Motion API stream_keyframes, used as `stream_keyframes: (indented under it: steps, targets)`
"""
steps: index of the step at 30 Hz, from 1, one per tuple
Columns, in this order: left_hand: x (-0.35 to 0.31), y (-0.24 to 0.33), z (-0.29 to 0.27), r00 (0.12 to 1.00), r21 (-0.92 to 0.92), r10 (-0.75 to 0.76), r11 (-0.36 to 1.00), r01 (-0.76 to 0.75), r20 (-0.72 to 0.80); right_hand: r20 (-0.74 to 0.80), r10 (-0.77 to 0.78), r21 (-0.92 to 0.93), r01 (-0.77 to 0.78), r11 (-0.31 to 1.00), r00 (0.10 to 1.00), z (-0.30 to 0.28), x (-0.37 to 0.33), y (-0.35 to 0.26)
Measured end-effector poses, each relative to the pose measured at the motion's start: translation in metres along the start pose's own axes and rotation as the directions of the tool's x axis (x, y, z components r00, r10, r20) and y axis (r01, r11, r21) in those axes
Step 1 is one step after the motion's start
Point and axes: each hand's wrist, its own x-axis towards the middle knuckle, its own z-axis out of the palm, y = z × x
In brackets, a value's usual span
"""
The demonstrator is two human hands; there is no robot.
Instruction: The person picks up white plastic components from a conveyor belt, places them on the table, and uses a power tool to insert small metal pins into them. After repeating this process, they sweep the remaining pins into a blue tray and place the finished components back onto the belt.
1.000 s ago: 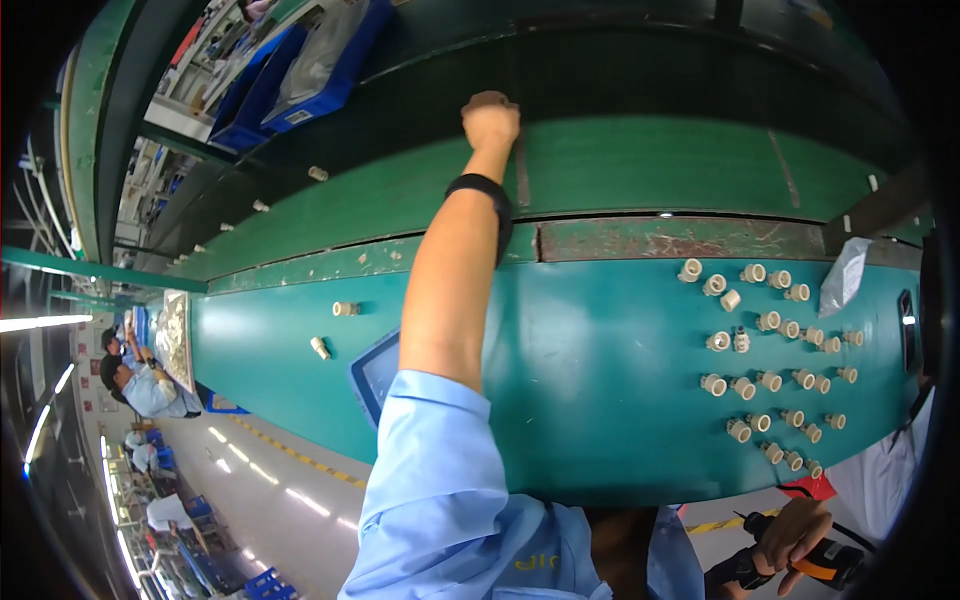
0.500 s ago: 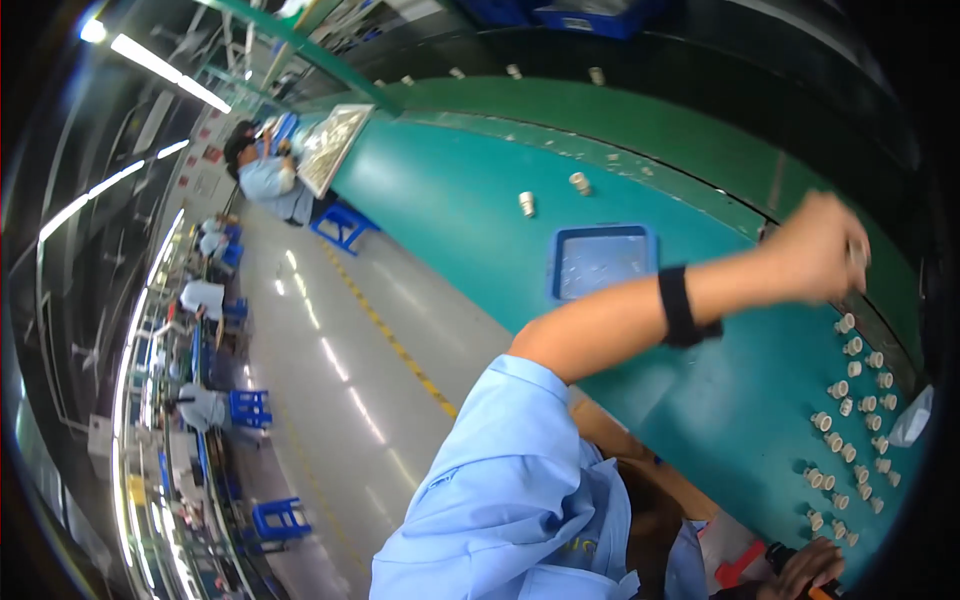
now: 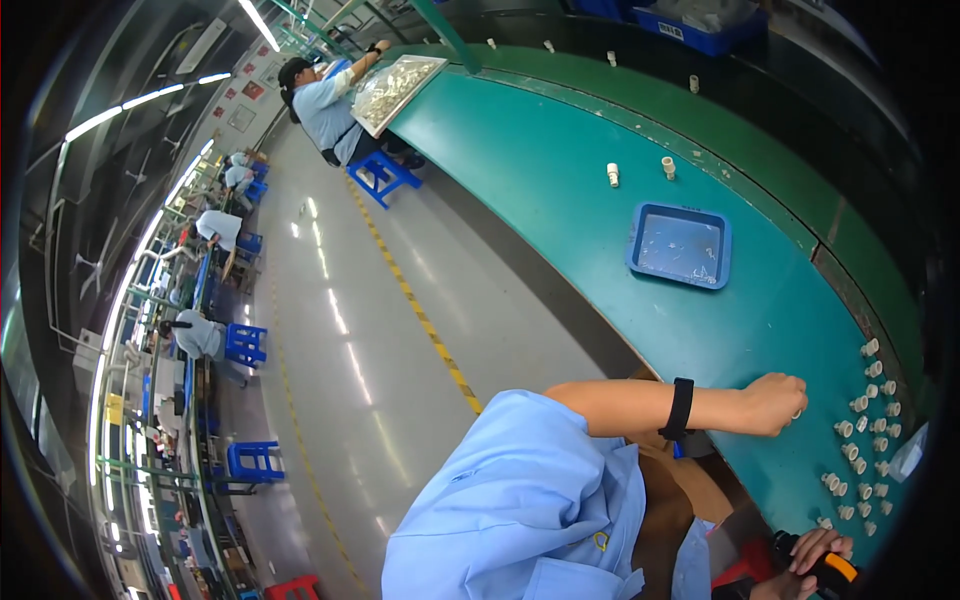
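Left of the striped floor line [image 3: 418, 312], blue stools [image 3: 252, 451] stand on shiny grey floor [image 3: 320, 440]; farther left hang tube lights [image 3: 94, 124].

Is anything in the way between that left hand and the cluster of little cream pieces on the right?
Nothing visible: the left hand is just left of the cream cylindrical fittings, with green tabletop between. The blue tray lies off that line.

Light-blue shirt [image 3: 580, 575] | elbow-length left sleeve [image 3: 490, 475] | black wristband [image 3: 681, 407] | yellow chest marking [image 3: 600, 541]
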Motion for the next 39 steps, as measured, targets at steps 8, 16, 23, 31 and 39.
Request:
stream_keyframes:
  steps: [8,16,23,31,39]
  targets:
    - [0.0,-0.008,0.012,0.997,0.004,0.008,1.0,-0.008,-0.082,0.089,0.022,-0.058,-0.017,0.998,0.996,-0.009,0.005,0.001]
    - [-0.006,0.001,0.001,1.0,0.038,-0.006,0.999,0.006,-0.005,0.06,0.014,-0.085,-0.009,0.996,0.998,-0.006,0.011,0.007]
    - [-0.033,0.011,-0.045,1.0,-0.05,0.006,0.999,-0.007,-0.025,-0.031,0.005,-0.098,-0.008,0.995,1.0,-0.04,-0.017,0.004]
    - [-0.08,-0.056,-0.186,0.728,0.275,-0.268,0.8,0.533,-0.631,-0.109,-0.003,-0.194,-0.018,0.981,0.994,-0.028,-0.008,0.008]
    - [-0.057,-0.076,-0.215,0.866,0.378,-0.394,0.784,0.492,-0.309,-0.105,-0.025,-0.193,0.004,0.981,0.994,-0.031,-0.011,0.007]
